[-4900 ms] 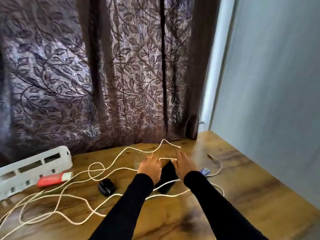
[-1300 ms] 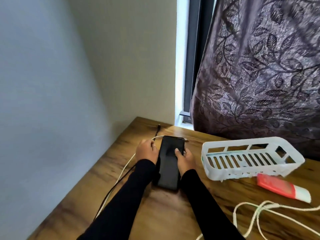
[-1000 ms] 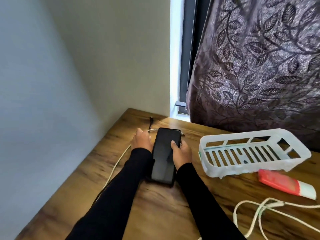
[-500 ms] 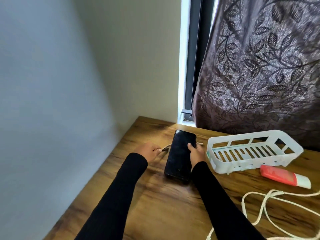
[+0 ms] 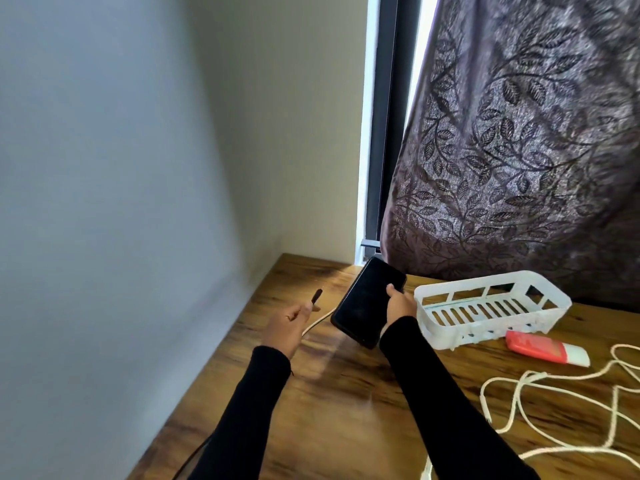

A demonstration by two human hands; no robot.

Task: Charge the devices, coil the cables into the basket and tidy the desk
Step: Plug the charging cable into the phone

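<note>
A black phone [image 5: 365,301] is tilted up off the wooden desk [image 5: 339,410], screen dark, and my right hand [image 5: 398,303] grips its right edge. My left hand [image 5: 287,325] pinches a dark cable plug [image 5: 317,296] just left of the phone. A pale cable [image 5: 317,323] runs from under my left hand toward the phone's lower end. A white slotted basket [image 5: 488,308] sits just right of the phone with nothing visible inside.
A red and white tube [image 5: 543,349] lies in front of the basket. Loose white cable loops [image 5: 554,407] sprawl over the desk's right side. Walls [image 5: 138,202] close the left and back; a patterned curtain [image 5: 519,150] hangs behind the basket.
Since the earliest frame I have turned to the desk's left corner. In the last second my right hand lifted and tilted the phone, and my left hand drew the plug away to the left.
</note>
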